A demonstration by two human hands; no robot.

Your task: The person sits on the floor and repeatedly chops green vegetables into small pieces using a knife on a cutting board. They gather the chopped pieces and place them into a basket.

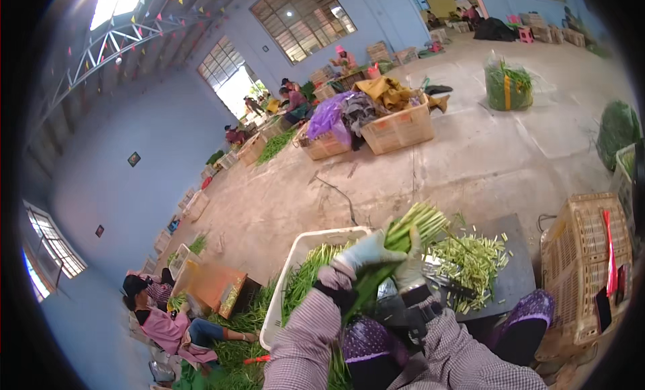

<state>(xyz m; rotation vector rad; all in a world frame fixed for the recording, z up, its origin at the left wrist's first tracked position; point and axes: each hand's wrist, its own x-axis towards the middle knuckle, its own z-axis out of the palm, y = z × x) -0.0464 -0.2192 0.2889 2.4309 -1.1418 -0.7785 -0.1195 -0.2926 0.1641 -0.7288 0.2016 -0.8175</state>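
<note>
A bunch of long green stalks (421,224) with pale ends is held up before me, its leaves hanging towards my lap. My left hand (367,250), in a pale glove, is closed around it from the left. My right hand (410,264), gloved too, grips the same bunch from the right. Just below the bunch, a grey board (519,259) bears a heap of short cut stalk pieces (471,261). What looks like a knife (453,285) lies there beside my right wrist, partly hidden. Left of my hands stands a white crate (272,309) with more greens (306,276).
A tan plastic crate (567,269) stands on end at right, with a red strip on it. A person in pink (169,334) sits at left among loose greens (237,357). Cloth-filled crates (400,130) and a bagged bundle of greens (509,90) stand on the floor ahead.
</note>
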